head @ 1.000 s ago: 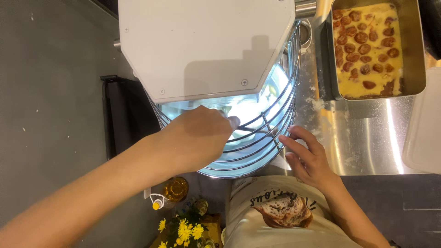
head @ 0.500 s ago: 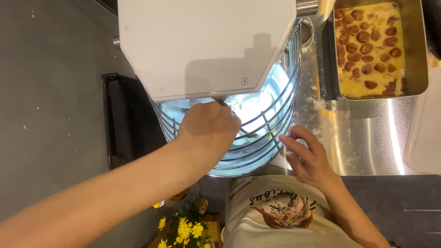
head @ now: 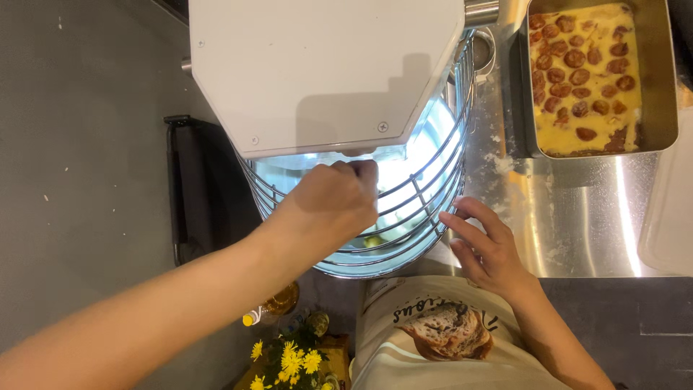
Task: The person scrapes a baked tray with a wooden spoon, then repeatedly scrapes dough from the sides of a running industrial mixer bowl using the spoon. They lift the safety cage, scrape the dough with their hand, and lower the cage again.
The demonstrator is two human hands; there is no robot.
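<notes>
left hand point(head: 333, 204) curled, fingers through the round wire guard cage point(head: 426, 209) beneath the white mixer head point(head: 325, 68), contents unclear; right hand point(head: 485, 248) spread wide, fingertips touching the cage's near rim.

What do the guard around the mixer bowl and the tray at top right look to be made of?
Wire guard: thin bare metal rods, probably steel, shiny with bright glints. Tray: sheet metal, seemingly stainless, with a dull brushed sheen on its walls; it holds a yellow batter with brown pieces.

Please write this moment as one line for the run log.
left hand: closed on round wire guard of white mixer | right hand: open, fingertips at guard edge | steel tray of yellow batter: right, untouched
</notes>
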